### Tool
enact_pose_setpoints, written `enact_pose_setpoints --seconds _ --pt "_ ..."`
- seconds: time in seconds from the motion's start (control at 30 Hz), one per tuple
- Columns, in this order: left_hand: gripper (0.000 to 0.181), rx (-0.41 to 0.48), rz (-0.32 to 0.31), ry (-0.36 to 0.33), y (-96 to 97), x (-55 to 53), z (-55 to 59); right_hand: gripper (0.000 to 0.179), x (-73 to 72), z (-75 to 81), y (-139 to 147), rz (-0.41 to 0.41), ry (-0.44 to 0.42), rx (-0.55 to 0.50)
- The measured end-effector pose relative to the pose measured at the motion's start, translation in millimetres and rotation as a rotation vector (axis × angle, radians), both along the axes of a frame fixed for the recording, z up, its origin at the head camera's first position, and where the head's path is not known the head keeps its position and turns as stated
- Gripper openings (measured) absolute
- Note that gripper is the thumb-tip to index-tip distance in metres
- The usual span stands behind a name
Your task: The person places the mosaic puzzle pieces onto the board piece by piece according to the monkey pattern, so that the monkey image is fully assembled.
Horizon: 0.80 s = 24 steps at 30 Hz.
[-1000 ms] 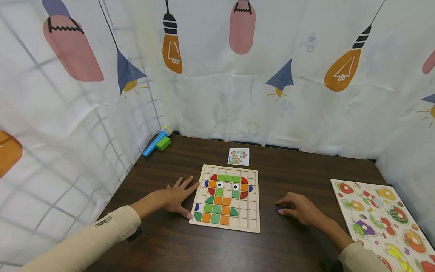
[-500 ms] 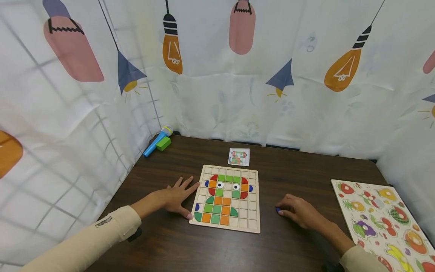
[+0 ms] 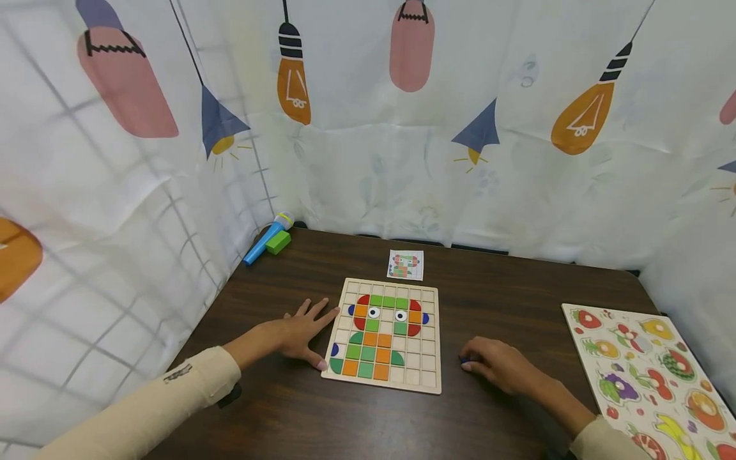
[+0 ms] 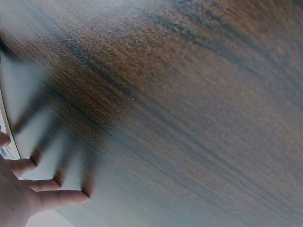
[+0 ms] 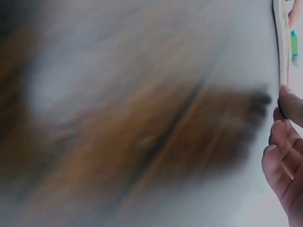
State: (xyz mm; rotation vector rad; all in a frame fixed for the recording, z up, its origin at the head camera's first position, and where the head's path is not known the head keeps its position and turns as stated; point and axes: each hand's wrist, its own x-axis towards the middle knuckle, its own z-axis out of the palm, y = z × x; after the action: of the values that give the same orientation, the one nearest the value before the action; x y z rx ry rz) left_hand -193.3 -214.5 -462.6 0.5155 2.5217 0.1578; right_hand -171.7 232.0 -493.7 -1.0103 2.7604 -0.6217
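Note:
A wooden grid board (image 3: 411,377) lies mid-table, with red, orange, green and blue tiles and two eye tiles set in its squares, forming a figure. At the board's left edge rests my left hand (image 3: 301,335), fingers spread, thumb and fingertip touching the rim; the left wrist view shows the same straight fingers (image 4: 59,198). Right of the board, just above the table, my right hand (image 3: 497,364) pinches a small blue tile (image 3: 464,360) between thumb and fingers. In the right wrist view only a dark edge of that tile (image 5: 282,109) shows. Its full shape is hidden.
A printed picture card (image 3: 405,265) lies behind the board. At the far left are a blue toy microphone (image 3: 264,243) and a green block (image 3: 278,242). A fruit puzzle board (image 3: 644,358) covers the table's right side. Patterned curtains hang behind and left.
My right hand has shifted slightly left toward the board, still pinching the blue tile. The left hand has stayed at the board's edge.

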Motion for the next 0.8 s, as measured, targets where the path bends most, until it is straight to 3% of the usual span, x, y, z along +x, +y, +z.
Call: enact_pose_setpoints --seconds 0.27,0.5,0.8 --pt "0.117 0.002 -0.001 0.004 -1.1 0.1 0.1 0.005 -15.3 11.4 -31 0.054 -0.094 -0.061" --pt "0.117 0.000 0.000 0.004 -1.3 -0.2 -1.0 0.008 -29.5 26.1 -86 0.118 -0.136 -0.110" --pt "0.116 -0.012 0.000 -0.002 -0.3 -0.4 -1.1 0.010 -46.1 25.4 -157 0.233 -0.191 -0.166"
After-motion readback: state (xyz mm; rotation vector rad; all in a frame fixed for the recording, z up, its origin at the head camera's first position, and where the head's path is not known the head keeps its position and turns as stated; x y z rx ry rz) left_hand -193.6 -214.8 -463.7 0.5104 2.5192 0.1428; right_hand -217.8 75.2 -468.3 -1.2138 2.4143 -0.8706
